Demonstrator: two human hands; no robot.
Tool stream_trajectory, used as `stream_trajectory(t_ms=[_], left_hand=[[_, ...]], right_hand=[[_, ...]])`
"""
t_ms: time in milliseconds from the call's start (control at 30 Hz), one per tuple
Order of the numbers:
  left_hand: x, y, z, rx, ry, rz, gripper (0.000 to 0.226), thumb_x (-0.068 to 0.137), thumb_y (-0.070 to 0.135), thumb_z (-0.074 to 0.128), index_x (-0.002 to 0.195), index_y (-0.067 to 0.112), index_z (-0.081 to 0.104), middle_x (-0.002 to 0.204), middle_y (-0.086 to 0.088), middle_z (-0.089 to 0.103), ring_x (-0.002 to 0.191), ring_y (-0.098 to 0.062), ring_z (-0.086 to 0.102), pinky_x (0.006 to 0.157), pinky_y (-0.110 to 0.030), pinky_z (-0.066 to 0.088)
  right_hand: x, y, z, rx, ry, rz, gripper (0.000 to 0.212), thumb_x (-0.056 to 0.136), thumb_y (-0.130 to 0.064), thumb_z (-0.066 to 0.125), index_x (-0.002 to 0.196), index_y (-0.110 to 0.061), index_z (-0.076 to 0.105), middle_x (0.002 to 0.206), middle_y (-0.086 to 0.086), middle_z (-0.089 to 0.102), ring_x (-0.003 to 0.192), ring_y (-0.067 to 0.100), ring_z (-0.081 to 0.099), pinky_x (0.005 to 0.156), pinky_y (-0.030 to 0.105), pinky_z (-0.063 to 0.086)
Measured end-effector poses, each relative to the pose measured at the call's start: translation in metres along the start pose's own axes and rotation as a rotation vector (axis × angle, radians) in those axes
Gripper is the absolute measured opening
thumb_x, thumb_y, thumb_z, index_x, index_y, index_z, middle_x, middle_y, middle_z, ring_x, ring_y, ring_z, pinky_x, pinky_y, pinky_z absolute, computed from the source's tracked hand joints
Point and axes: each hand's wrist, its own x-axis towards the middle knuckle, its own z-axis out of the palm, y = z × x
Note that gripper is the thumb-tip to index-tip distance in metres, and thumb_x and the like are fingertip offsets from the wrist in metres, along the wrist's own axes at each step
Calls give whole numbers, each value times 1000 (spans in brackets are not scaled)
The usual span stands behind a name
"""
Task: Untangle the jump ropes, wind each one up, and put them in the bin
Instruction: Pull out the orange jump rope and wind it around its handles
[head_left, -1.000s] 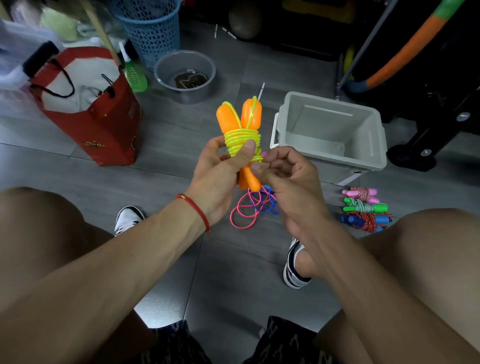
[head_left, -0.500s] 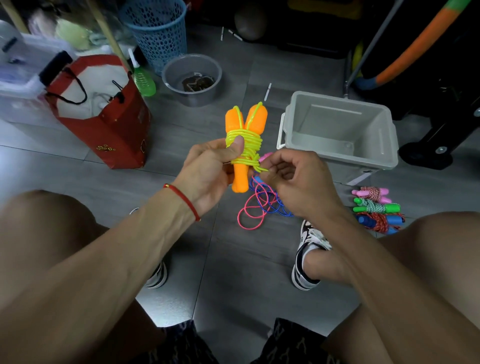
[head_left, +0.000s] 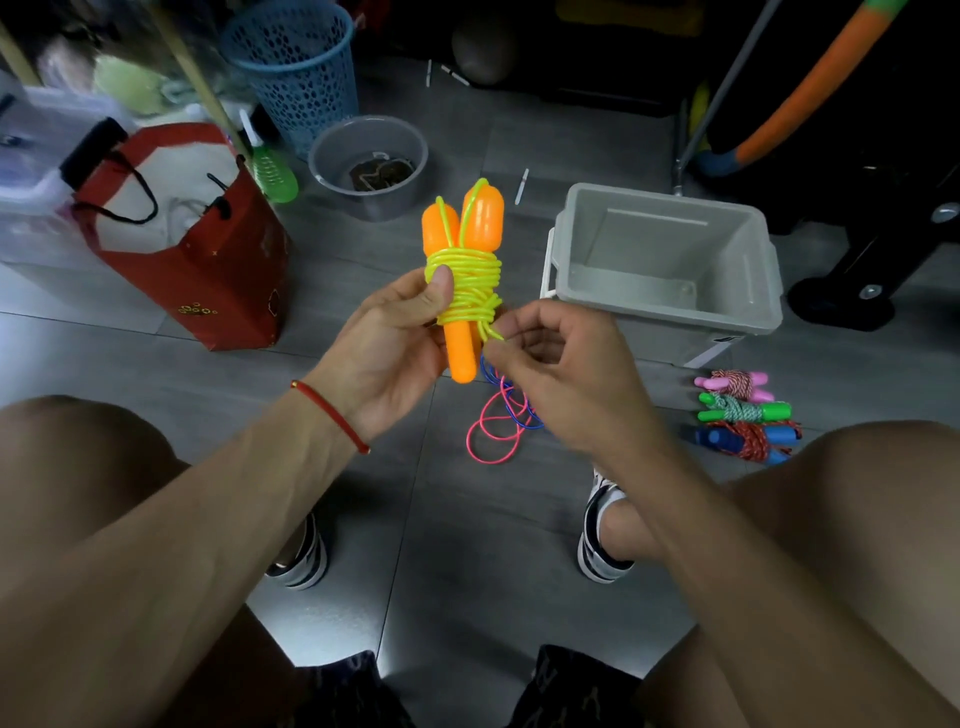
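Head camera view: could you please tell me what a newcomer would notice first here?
The orange-handled jump rope, wound in yellow cord, stands at centre, gripped by the left hand while the right hand pinches its loose end. Right of it sits the grey bin, nothing visible inside. Three wound ropes lie on the floor beside the bin, and pink and blue cords below the hands.

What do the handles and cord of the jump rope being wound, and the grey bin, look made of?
Orange handles: glossy moulded plastic, showing highlights. Yellow-green cord: likely smooth, shiny PVC, slightly translucent. Grey bin: matte rigid plastic with a moulded rim.
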Motion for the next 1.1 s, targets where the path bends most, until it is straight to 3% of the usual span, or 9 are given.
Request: stream_trajectory(t_ms=[100, 200, 300, 433, 600, 767, 900, 1000, 1100], left_hand=[[3, -3, 9, -9, -3, 4, 55, 99, 29, 47, 140, -8, 42, 122, -26, 56, 111, -36, 60, 96, -54, 52], [6, -6, 15, 22, -1, 0, 52, 103, 30, 43, 139, -8, 44, 120, -22, 57, 107, -32, 60, 94, -49, 50], [7, -12, 17, 70, 37, -20, 55, 104, 32, 43, 139, -11, 45, 119, -23, 58, 107, -34, 55, 98, -53, 40], [7, -15, 20, 101, 53, 5, 51, 104, 28, 43, 138, -8, 49, 123, -26, 60, 103, -33, 64, 80, -42, 55], [11, -17, 27, 69, 5, -16, 52, 102, 29, 47, 138, -10, 48, 127, -27, 58, 103, -32, 62, 76, -35, 56], [12, -20, 28, 126, -78, -36, 42, 97, 7, 55, 136, -9, 52, 116, -20, 65, 92, -24, 67, 77, -32, 55], [18, -18, 34, 125, -69, -46, 42, 95, 5, 54, 134, -9, 52, 121, -21, 65, 106, -30, 65, 88, -39, 57], [24, -16, 43, 141, -87, -41, 44, 90, 4, 57, 132, -8, 54, 120, -21, 65, 106, -30, 66, 99, -44, 52], [33, -12, 60, 179, -142, -16, 52, 84, 2, 56, 135, -8, 51, 118, -23, 63, 100, -30, 66, 88, -38, 58]], right_hand=[[-2, -3, 6, 235, -1, 222, 9, 86, -10, 77, 84, -16, 70, 65, -5, 66, 59, 7, 59, 59, 24, 48], [-2, -3, 6, 299, -22, 302, 9, 85, -10, 78, 87, -13, 70, 70, 3, 65, 60, 11, 57, 57, 30, 49], [0, 1, 2, 73, 18, 227, 10, 80, -14, 82, 80, -17, 73, 70, -2, 68, 58, 8, 59, 59, 26, 50], [5, 6, -7, -257, 130, 92, 12, 72, -23, 85, 74, -27, 74, 71, -13, 72, 65, 0, 66, 70, 25, 56], [3, 7, -10, -275, 179, 81, 8, 73, -23, 81, 77, -22, 74, 71, -11, 72, 67, 3, 65, 72, 31, 56], [6, 8, -21, -290, 146, 45, 13, 73, -21, 82, 80, -20, 72, 71, -8, 70, 67, 6, 64, 66, 28, 53], [2, 5, -36, -392, 50, 32, 11, 76, -23, 81, 84, -25, 74, 74, -12, 72, 72, 2, 65, 70, 25, 52], [0, 2, -63, -419, 152, 48, 15, 81, -19, 69, 93, -25, 78, 80, -14, 74, 80, 1, 67, 80, 22, 53], [7, -3, -103, -258, 275, 84, 13, 83, -19, 69, 93, -23, 77, 74, -14, 70, 68, -4, 64, 77, 19, 55]])
